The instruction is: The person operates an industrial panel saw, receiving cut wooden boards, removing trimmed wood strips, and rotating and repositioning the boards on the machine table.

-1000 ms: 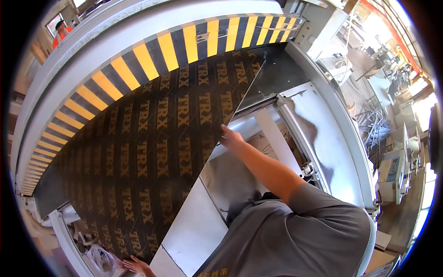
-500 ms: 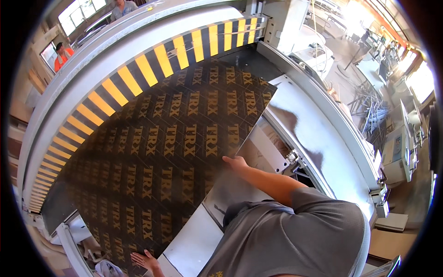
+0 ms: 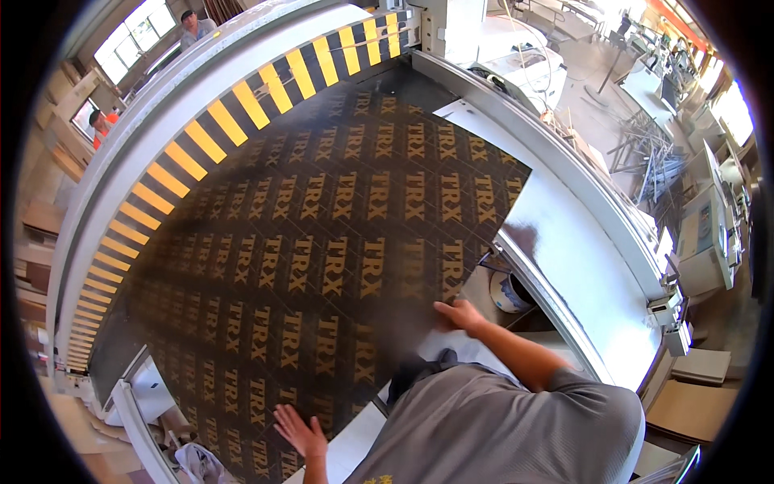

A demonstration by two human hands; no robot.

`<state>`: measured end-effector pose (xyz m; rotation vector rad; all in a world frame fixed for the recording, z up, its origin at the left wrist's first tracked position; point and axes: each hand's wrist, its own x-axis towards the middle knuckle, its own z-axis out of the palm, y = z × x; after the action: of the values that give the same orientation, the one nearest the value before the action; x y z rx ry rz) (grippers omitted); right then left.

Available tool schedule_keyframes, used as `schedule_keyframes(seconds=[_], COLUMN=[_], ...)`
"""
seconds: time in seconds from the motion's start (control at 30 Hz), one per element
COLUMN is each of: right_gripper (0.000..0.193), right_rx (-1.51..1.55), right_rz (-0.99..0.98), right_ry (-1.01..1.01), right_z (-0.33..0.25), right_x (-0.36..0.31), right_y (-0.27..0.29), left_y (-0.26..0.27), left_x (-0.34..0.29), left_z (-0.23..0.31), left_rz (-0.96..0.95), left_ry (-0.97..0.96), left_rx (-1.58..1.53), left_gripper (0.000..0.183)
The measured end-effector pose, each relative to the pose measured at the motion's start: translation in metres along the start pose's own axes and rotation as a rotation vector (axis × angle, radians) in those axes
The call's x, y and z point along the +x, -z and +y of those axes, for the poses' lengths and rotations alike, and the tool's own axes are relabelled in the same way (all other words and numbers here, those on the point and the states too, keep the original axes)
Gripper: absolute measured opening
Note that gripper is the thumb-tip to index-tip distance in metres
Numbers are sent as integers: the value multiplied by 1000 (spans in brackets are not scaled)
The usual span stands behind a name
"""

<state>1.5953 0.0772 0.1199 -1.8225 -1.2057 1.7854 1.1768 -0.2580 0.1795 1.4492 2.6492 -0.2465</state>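
Note:
A large dark brown board, printed all over with yellow lettering, lies flat under a striped machine beam. My left hand rests on the board's near left part, palm down, fingers spread. At the near right edge of the board, my right hand grips the rim with its thumb side on top; the fingers underneath are hidden. The far side of the board runs under the beam, which carries yellow and black stripes.
A pale metal side table borders the board on the right, with a rail along its inner side. A round blue-and-white container stands below. One person stands beyond the beam, another in orange at far left. Metal strips are heaped at right.
The board has shifted right relative to the machine, its right corner now further over the side table. Both hands have moved right with it. The view has turned slightly.

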Motion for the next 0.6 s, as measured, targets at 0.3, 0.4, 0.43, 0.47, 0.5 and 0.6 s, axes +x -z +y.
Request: schedule_keyframes(seconds=[0.3,0.4,0.43,0.47,0.5,0.6], right_gripper=[44,66,67,68,68,73], right_rx=[-805,-1020,-1040,-1061,-1056,-1080], right_rz=[521,490,514,539,551,571], right_ry=[870,774,773,766,765,763], right_z=[-59,-66,-68,-72,-80,-88], right_x=[-16,5,6,8,15,26], right_y=[46,40,39,39,41,42], left_y=[26,25,25,24,24,26], left_x=[34,30,29,30,32,55], left_z=[84,113,128,136,143,147], left_rz=[32,3,-31,-21,-6,33], left_ry=[-149,-245,-327,-335,-394,-495], left_rx=[-151,-158,-121,-119,-164,-234], left_gripper=[76,83,88,88,92,93])
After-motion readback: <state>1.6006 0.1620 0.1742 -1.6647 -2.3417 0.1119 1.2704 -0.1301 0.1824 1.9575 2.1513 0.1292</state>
